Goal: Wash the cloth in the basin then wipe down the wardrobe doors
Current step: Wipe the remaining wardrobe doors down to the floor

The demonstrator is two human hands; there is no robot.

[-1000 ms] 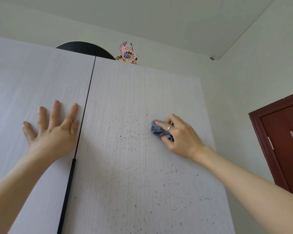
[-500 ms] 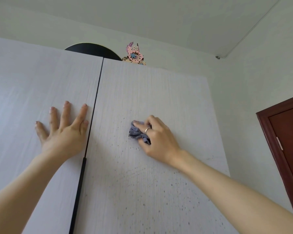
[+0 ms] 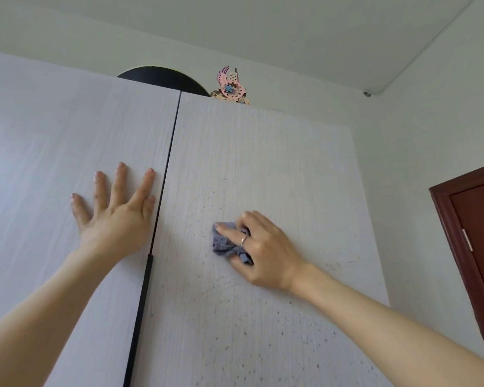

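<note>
Cloth (image 3: 224, 244): a small grey-blue rag, bunched into a wad, found just right of centre in the frame; it is pressed flat against the right wardrobe door (image 3: 263, 169).
Right hand (image 3: 259, 247): fingers are curled over the cloth and pinch it against the panel — the wad is judged to be held this way so that pressure can be put on a small patch.
Left hand (image 3: 118, 216): laid flat on the left wardrobe door (image 3: 53, 141), left of centre, fingers spread and straight, nothing held; the door is probably being braced shut so that it is not rocked by the rubbing.
Seam (image 3: 168, 174): a dark vertical gap between the two doors, with the left hand's forefinger just beside it.
Specks (image 3: 305, 339): dark dots are scattered over the lower part of the right door, thickest toward the lower right of the frame.
Top of wardrobe: a black rounded object (image 3: 162, 79) and a pink ornament (image 3: 231, 88) are seen above the doors, upper centre.
Room door (image 3: 475, 247): dark red-brown, at the right edge.
Basin: not in view.
Stage — judged: wiping is under way, and the speckled area is yet to be cleared.
</note>
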